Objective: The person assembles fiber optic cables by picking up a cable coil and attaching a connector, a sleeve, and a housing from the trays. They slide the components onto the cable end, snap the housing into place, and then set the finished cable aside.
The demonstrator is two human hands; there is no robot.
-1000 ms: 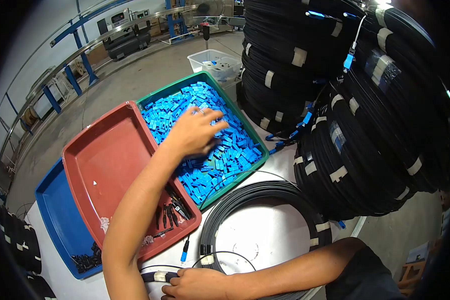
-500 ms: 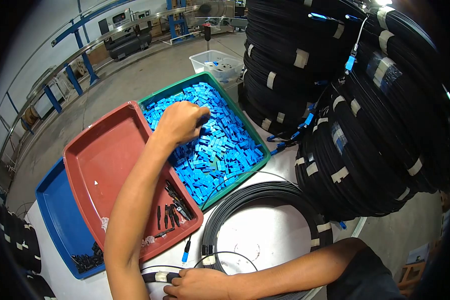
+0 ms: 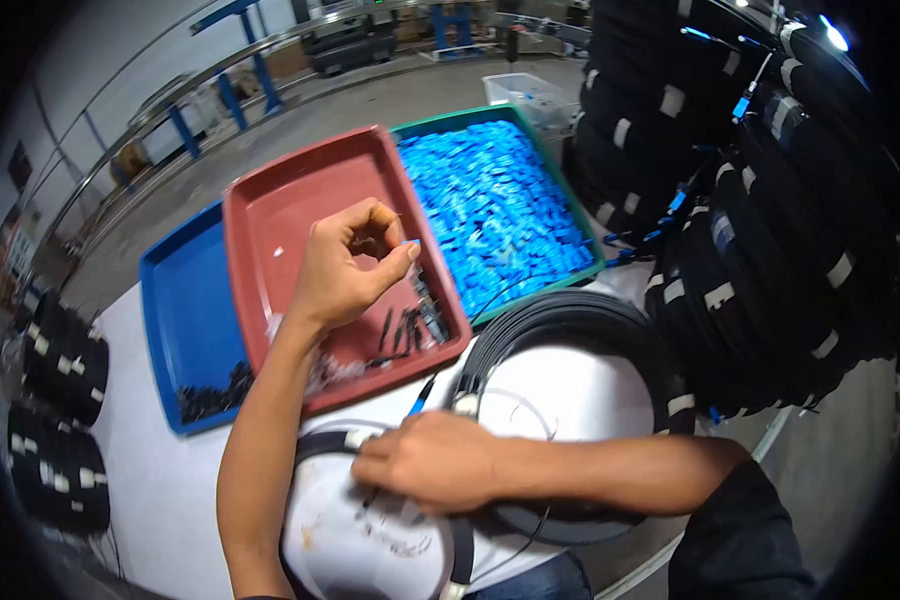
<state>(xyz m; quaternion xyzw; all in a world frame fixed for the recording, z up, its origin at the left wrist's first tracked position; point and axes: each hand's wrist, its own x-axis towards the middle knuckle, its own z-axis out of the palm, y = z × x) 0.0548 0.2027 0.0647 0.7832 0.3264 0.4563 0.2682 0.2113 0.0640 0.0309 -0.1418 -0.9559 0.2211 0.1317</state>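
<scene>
My left hand is raised over the red tray, thumb and index finger pinched on a small blue connector housing that barely shows between the tips. To its right, the green tray is filled with many blue connector housings. My right hand is closed low over the gap between a smaller black cable coil and a larger black cable coil. Its fingertips are hidden from me, and what they hold cannot be made out. A blue-tipped cable end lies just behind that hand.
Small black parts and clear plastic scraps lie in the red tray. More black parts sit in the blue tray. Tall stacks of cable coils crowd the right side; others stand at left. A clear plastic bin is behind.
My left hand has come away from the green tray with a blue housing, back over the red tray. My right hand has shifted off the small coil's band. The whole view has swung.
</scene>
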